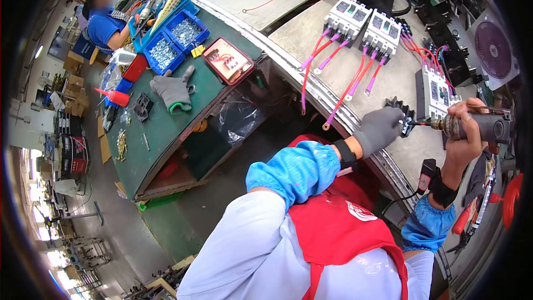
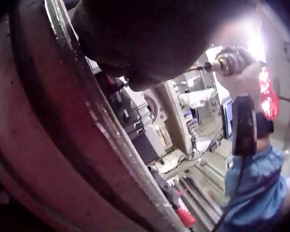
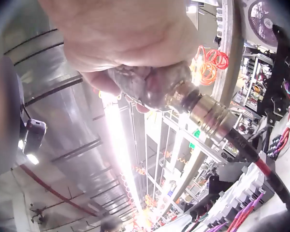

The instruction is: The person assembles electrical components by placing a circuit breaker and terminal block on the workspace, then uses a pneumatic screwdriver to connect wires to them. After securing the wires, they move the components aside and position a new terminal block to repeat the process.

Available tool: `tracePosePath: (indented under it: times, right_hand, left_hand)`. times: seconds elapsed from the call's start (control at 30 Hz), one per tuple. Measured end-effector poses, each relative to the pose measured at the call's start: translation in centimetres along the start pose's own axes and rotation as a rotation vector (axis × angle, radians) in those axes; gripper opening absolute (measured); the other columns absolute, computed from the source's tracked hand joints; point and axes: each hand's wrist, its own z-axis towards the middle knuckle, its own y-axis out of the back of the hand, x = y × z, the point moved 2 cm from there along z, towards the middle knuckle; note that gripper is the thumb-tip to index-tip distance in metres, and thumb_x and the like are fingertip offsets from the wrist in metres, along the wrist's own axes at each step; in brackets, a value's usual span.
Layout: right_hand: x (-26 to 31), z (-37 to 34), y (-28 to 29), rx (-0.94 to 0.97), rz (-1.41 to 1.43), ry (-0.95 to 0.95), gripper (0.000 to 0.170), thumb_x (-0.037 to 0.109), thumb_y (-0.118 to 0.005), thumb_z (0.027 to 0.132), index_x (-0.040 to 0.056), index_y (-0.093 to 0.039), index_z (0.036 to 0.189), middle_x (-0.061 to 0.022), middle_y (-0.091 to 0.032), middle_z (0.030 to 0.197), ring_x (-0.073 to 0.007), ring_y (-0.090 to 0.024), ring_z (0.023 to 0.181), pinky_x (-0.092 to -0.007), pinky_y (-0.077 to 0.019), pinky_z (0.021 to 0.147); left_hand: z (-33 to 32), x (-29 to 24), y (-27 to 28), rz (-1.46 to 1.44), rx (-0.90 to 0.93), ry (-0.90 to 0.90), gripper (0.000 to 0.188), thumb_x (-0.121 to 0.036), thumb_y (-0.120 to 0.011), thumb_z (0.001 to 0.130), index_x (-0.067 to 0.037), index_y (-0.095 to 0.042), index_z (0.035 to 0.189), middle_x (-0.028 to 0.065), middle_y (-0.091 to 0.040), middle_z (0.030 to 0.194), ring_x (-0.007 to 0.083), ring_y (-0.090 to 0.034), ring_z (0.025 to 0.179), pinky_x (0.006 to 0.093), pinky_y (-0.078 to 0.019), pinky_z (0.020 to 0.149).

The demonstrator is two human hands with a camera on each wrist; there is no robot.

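Observation:
My left hand point(image 1: 379, 131), in a grey glove, holds a black ribbed terminal block point(image 1: 409, 118) above the bench's front edge. In the left wrist view the glove is a dark shape that hides the block. My bare right hand point(image 1: 467, 128) grips a power screwdriver point(image 1: 493, 126) level, its bit pointing left with the tip right at the block. The right wrist view shows the screwdriver's brass-coloured collar point(image 3: 212, 116) and its dark bit with a red band point(image 3: 262, 166). Just behind the block stands a white circuit breaker point(image 1: 436, 93) with red leads.
Two more white breakers point(image 1: 347, 16) with red, purple-sleeved leads lie on the grey bench point(image 1: 311, 36). Black brackets point(image 1: 444, 39) line the far right. A green table point(image 1: 214, 97) at left bears blue bins point(image 1: 164, 54) of screws and a grey glove point(image 1: 173, 90). A person point(image 1: 102, 28) works beyond it.

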Motion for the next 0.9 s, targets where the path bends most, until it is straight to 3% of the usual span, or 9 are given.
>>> tracePosePath:
  times: [0.03,0.07,0.1,0.2,0.23,0.3,0.4,0.5,0.9]
  right_hand:
    - [0.5,0.2,0.3,0.047,-0.056,0.043,0.025,0.004,-0.054,0.076,-0.0116,-0.054,0.096,-0.0164,-0.057,0.085,-0.0242,-0.059,0.080,-0.0362,-0.0456,0.081]
    - [0.1,0.1,0.8,0.078,-0.216,0.213,0.022,0.005,-0.055,0.076,-0.0098,-0.056,0.092,-0.0170,-0.057,0.090,-0.0242,-0.059,0.080,-0.0371,-0.0455,0.082]
    - [-0.4,0.0,1.3,0.083,-0.369,0.388,0.019,0.006,-0.055,0.077,-0.0081,-0.059,0.088,-0.0175,-0.057,0.096,-0.0242,-0.060,0.080,-0.0380,-0.0454,0.082]
    - [0.9,0.0,-1.6,-0.185,-0.201,0.083,0.023,0.012,-0.055,0.070,-0.0085,-0.065,0.073,-0.0162,-0.056,0.090,-0.0249,-0.060,0.081,-0.0367,-0.0456,0.082]
    - [0.6,-0.1,-2.0,-0.182,-0.148,0.084,0.022,0.010,-0.055,0.069,-0.0089,-0.063,0.076,-0.0166,-0.056,0.091,-0.0252,-0.060,0.078,-0.0372,-0.0472,0.080]
    - [-0.2,-0.4,-2.6,-0.178,-0.039,0.034,0.022,0.005,-0.055,0.069,-0.0092,-0.059,0.085,-0.0166,-0.057,0.090,-0.0257,-0.061,0.073,-0.0377,-0.0497,0.077]
    - [-1.6,-0.6,-2.7,-0.127,-0.028,-0.049,0.032,0.001,-0.055,0.069,-0.0082,-0.049,0.099,-0.0153,-0.057,0.080,-0.0259,-0.061,0.068,-0.0384,-0.0513,0.074]
    - [-2.4,-0.8,-3.2,-0.137,0.021,-0.076,0.031,0.000,-0.055,0.071,-0.0080,-0.050,0.100,-0.0148,-0.058,0.075,-0.0256,-0.061,0.069,-0.0389,-0.0514,0.073]
    - [-3.7,-0.9,-2.8,-0.120,0.025,-0.084,0.028,0.000,-0.057,0.073,-0.0065,-0.051,0.099,-0.0123,-0.058,0.073,-0.0247,-0.062,0.068,-0.0394,-0.0516,0.072]
  left_hand:
    - [0.4,0.2,0.6,-0.175,0.052,0.162,0.025,-0.024,-0.063,0.083,-0.008,-0.063,0.102,0.0171,-0.063,0.091,0.0324,-0.063,0.082,0.0398,-0.0493,0.074]
    - [0.4,1.0,0.6,-0.382,-0.085,0.078,0.027,-0.022,-0.061,0.084,-0.002,-0.061,0.102,0.0169,-0.063,0.086,0.0269,-0.063,0.078,0.0380,-0.0488,0.073]
    - [0.6,1.6,0.8,-0.556,-0.102,0.166,0.025,-0.020,-0.057,0.085,0.001,-0.059,0.098,0.0117,-0.061,0.081,0.0210,-0.062,0.076,0.0343,-0.0499,0.067]
    - [0.2,-0.7,3.8,-1.158,-0.079,0.631,0.012,-0.019,-0.055,0.079,-0.008,-0.056,0.084,0.0025,-0.053,0.070,0.0111,-0.053,0.062,0.0247,-0.0431,0.050]
    - [0.7,3.4,3.0,-1.334,0.282,0.500,0.014,-0.017,-0.053,0.079,-0.004,-0.058,0.084,0.0029,-0.054,0.069,0.0117,-0.054,0.063,0.0253,-0.0447,0.053]
    - [0.4,-0.3,4.9,-0.680,0.049,0.538,0.025,-0.014,-0.053,0.079,0.003,-0.064,0.094,0.0048,-0.058,0.073,0.0115,-0.053,0.062,0.0257,-0.0444,0.057]
    - [0.4,0.7,3.5,-0.074,0.033,0.343,0.033,-0.023,-0.061,0.080,0.003,-0.064,0.101,0.0111,-0.061,0.071,0.0198,-0.059,0.064,0.0341,-0.0480,0.061]
    - [-0.2,0.4,2.6,0.133,0.037,0.198,0.035,-0.026,-0.064,0.080,-0.001,-0.064,0.105,0.0160,-0.062,0.077,0.0267,-0.062,0.070,0.0383,-0.0492,0.066]
    - [-0.2,-0.1,1.9,0.254,0.125,0.225,0.028,-0.027,-0.063,0.082,-0.007,-0.064,0.102,0.0157,-0.065,0.091,0.0341,-0.063,0.084,0.0432,-0.0491,0.072]
